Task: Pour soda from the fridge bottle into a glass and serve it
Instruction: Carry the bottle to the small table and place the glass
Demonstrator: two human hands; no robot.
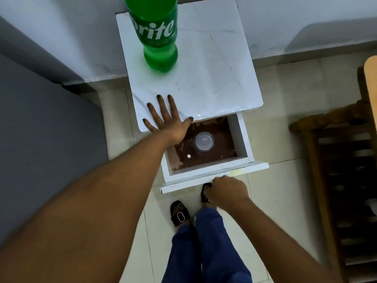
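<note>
A green Sprite bottle [158,35] stands upright on the far left of a small white marble-topped table [214,64]. Its drawer [242,139] is pulled out toward me. Inside, on the brown bottom, a clear glass [204,141] stands upright beside a small silver coin [189,156]. My left hand [166,118] lies flat with fingers spread on the tabletop's near left corner. Closed in a fist, my right hand [225,189] sits at the drawer's white front panel [183,185], which hides what the fingers grip.
A grey fridge side [40,123] fills the left. White wall runs behind the table. A wooden chair or rack [342,160] stands on the right. My legs in blue trousers [204,246] and black sandals [179,214] are on the tiled floor below the drawer.
</note>
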